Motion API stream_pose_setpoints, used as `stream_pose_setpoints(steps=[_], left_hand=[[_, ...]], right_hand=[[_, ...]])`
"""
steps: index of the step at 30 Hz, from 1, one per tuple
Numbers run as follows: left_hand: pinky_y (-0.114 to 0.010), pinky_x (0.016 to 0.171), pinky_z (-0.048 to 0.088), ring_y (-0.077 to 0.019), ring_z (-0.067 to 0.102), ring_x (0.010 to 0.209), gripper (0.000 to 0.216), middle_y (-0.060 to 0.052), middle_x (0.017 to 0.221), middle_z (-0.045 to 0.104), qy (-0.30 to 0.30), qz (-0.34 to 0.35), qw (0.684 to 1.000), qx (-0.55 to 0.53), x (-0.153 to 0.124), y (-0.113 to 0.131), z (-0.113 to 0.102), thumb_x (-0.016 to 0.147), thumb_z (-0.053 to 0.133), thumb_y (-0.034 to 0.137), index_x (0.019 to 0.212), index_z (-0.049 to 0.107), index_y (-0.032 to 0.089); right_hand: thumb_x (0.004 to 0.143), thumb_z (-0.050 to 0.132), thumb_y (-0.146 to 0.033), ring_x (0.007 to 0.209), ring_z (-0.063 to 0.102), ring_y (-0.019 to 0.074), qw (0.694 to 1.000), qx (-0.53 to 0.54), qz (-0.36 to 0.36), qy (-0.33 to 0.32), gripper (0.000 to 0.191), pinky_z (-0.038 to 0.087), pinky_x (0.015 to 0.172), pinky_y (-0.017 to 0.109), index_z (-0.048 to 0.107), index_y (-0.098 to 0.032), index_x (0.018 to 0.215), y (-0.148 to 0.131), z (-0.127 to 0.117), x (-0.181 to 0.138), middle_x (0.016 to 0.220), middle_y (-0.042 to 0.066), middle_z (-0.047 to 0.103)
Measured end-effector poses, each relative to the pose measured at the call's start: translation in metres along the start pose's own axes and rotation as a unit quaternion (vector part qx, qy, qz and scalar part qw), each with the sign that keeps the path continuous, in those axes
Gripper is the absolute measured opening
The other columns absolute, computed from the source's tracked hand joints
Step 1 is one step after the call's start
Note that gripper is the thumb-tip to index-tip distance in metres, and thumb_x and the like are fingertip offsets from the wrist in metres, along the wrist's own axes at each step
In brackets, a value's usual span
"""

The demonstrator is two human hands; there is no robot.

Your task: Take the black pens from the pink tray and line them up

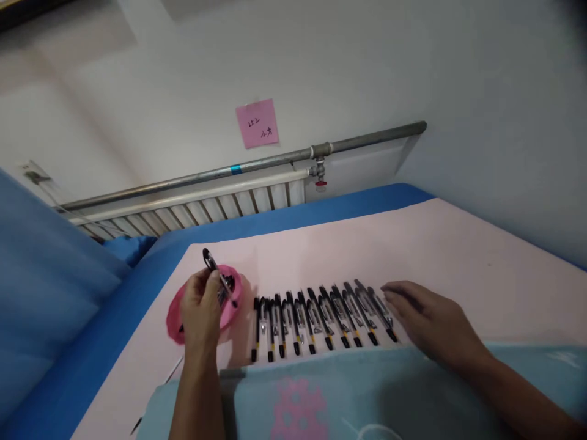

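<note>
A clear-barrelled black pen (224, 286) is pinched between thumb and fingers of the left grip (200, 305), over a scalloped pink bowl (174, 315) containing more pens. The right grip (428, 315) is released, fingers loosely curved, beside a row of black-capped clear pens (299, 313) laid on a pale pink sheet (321, 256).

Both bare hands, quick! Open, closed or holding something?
Left hand: holding a slim clear-and-black plastic pen.
Right hand: open, nothing visible held, beside the row of similar pens.
</note>
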State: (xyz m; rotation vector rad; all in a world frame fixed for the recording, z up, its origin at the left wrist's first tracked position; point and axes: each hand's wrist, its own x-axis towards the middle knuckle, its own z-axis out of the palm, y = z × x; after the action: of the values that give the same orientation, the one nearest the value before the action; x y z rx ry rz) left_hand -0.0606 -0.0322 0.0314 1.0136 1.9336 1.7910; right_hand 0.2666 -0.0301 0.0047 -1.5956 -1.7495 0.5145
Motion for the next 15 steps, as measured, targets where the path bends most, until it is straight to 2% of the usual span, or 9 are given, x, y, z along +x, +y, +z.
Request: stream_pose_setpoints(steps=[1, 3, 6, 8, 11, 15], left_hand=[[-0.030, 0.071, 0.044, -0.0154, 0.057, 0.073, 0.026, -0.002, 0.080, 0.060, -0.051, -0.053, 0.989, -0.128, -0.011, 0.005, 0.008, 0.068, 0.060, 0.036, 0.086, 0.056, 0.018], [-0.026, 0.064, 0.044, -0.0108, 0.055, 0.064, 0.025, 0.000, 0.074, 0.059, -0.167, -0.152, 0.932, -0.283, -0.038, 0.011, 0.027, 0.062, 0.068, 0.029, 0.081, 0.056, 0.017], [-0.023, 0.060, 0.043, -0.0095, 0.054, 0.061, 0.020, 0.000, 0.071, 0.059, -0.325, -0.239, 0.853, -0.332, -0.078, 0.014, 0.052, 0.064, 0.068, 0.023, 0.078, 0.057, 0.014], [-0.022, 0.057, 0.043, -0.0089, 0.053, 0.057, 0.015, -0.001, 0.066, 0.059, -0.387, -0.258, 0.826, -0.319, -0.096, 0.014, 0.062, 0.068, 0.066, 0.023, 0.076, 0.057, 0.013], [-0.022, 0.056, 0.043, -0.0089, 0.053, 0.054, 0.013, -0.001, 0.061, 0.059, -0.409, -0.271, 0.814, -0.311, -0.105, 0.011, 0.067, 0.070, 0.064, 0.023, 0.076, 0.058, 0.013], [-0.026, 0.065, 0.046, -0.0144, 0.060, 0.071, 0.025, -0.007, 0.080, 0.064, -0.376, -0.283, 0.815, -0.340, -0.099, 0.012, 0.065, 0.073, 0.061, 0.029, 0.092, 0.060, 0.013]], right_hand=[[0.076, 0.046, -0.037, 0.075, 0.060, 0.0200, 1.000, 0.027, -0.003, -0.010, 0.025, 0.045, 0.069, 0.029, 0.061, -0.018, 0.083, -0.008, 0.001, -0.002, 0.081, 0.005, 0.066], [0.078, 0.045, -0.037, 0.074, 0.059, 0.0187, 0.994, 0.085, -0.014, -0.071, 0.026, 0.044, 0.067, 0.027, 0.062, -0.018, 0.083, -0.025, 0.004, -0.008, 0.080, 0.005, 0.066], [0.078, 0.048, -0.035, 0.077, 0.057, 0.0172, 0.967, 0.162, -0.036, -0.191, 0.026, 0.043, 0.067, 0.025, 0.062, -0.017, 0.091, -0.048, 0.009, -0.016, 0.085, 0.004, 0.065], [0.079, 0.048, -0.033, 0.065, 0.054, 0.0133, 0.942, 0.195, -0.014, -0.272, 0.022, 0.039, 0.056, 0.022, 0.062, -0.017, 0.087, -0.055, 0.013, -0.021, 0.074, 0.001, 0.062], [0.079, 0.049, -0.030, 0.055, 0.046, 0.0090, 0.916, 0.243, 0.035, -0.318, 0.019, 0.033, 0.050, 0.019, 0.058, -0.015, 0.073, -0.053, 0.016, -0.024, 0.062, -0.001, 0.056], [0.080, 0.047, -0.027, 0.051, 0.043, 0.0072, 0.886, 0.280, 0.063, -0.365, 0.020, 0.031, 0.048, 0.018, 0.056, -0.015, 0.067, -0.047, 0.017, -0.025, 0.059, -0.002, 0.053]])
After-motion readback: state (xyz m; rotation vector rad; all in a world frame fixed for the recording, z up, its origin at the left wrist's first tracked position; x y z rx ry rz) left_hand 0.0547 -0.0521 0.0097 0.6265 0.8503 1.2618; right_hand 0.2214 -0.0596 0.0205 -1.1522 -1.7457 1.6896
